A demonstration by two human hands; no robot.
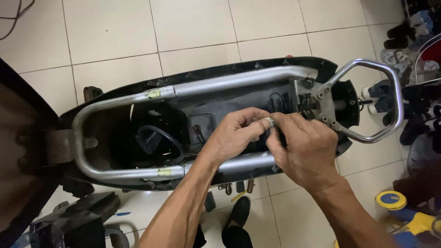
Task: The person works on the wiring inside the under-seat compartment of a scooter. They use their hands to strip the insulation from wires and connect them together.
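Note:
A stripped scooter rear lies across the tiled floor, with a bare silver tube frame [229,80] around a black under-seat well [151,135]. My left hand [234,135] and my right hand [305,149] meet over the well's right end. Between their fingertips they pinch a small pale part [270,121], too small to identify. Just beyond the hands sits a grey bracket plate with bolts [324,103], joined to a chrome rear grab rail [383,98]. Black cable loops [158,138] lie in the well.
The raised seat [20,151] stands at far left. A black plastic part [76,222] lies at bottom left. Small tools and keys [236,188] lie on the tiles by my shoe [236,225]. Shoes [404,46] and a yellow-blue container [391,200] crowd the right.

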